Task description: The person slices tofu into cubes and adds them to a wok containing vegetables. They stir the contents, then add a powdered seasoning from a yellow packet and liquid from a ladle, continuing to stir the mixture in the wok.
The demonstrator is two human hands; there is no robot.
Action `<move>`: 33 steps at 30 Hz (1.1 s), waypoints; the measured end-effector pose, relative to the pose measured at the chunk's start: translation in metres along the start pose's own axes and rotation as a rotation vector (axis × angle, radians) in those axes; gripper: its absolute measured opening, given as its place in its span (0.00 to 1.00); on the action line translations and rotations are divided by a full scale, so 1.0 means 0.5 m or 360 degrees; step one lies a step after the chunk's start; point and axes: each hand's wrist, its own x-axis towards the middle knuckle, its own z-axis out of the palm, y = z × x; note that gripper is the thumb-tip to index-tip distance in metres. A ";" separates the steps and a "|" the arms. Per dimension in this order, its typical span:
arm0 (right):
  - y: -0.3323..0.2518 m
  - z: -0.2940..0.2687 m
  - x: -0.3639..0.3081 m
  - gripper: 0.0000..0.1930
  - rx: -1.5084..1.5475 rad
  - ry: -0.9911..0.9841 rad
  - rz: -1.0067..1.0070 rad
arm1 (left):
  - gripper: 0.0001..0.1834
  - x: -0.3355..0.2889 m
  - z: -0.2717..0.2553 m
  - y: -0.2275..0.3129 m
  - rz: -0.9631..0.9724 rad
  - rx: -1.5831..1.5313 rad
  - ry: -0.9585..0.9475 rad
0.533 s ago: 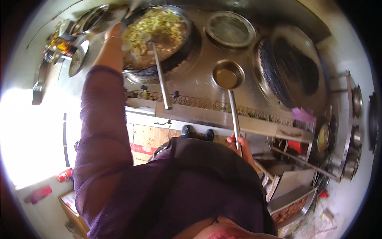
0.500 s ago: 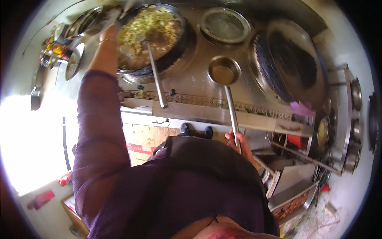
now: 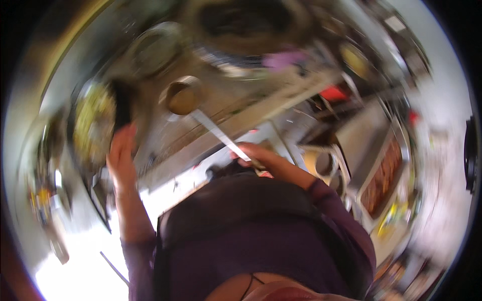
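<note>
The picture is tilted and blurred. My right hand (image 3: 257,154) grips the long metal handle of a ladle (image 3: 182,98); its round bowl holds brownish liquid and hangs over the steel cooktop. My left hand (image 3: 121,153) reaches up to the near rim of a wok (image 3: 93,125) filled with yellow-green food. Its fingertips meet a dark handle-like shape (image 3: 123,103), but the blur hides whether they close on it. My purple sleeves and dark apron (image 3: 241,220) fill the lower middle.
A second, dark wok (image 3: 246,20) sits at the top, with a round shallow pan (image 3: 155,47) left of it. A pink cloth (image 3: 283,57) lies on the counter edge. Metal trays and containers (image 3: 381,175) stand at the right.
The view has swung sharply and rotated, and now everything is blurred. The wok has shifted to the left edge. My right hand still holds the ladle, and my left hand stays at the wok.
</note>
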 end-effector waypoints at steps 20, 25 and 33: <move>0.844 -0.078 -0.807 0.19 0.1838 0.2141 -0.1105 | 0.19 -0.138 0.417 0.154 0.0138 -0.0295 -0.0980; 1.003 -0.281 -1.061 0.20 0.1488 0.2874 -0.1307 | 0.19 -0.194 0.501 0.256 0.0382 -0.0253 -0.1046; 1.119 -0.703 -1.345 0.42 0.0126 0.3505 0.0757 | 0.17 -0.419 0.677 0.415 0.0358 0.0105 -0.1007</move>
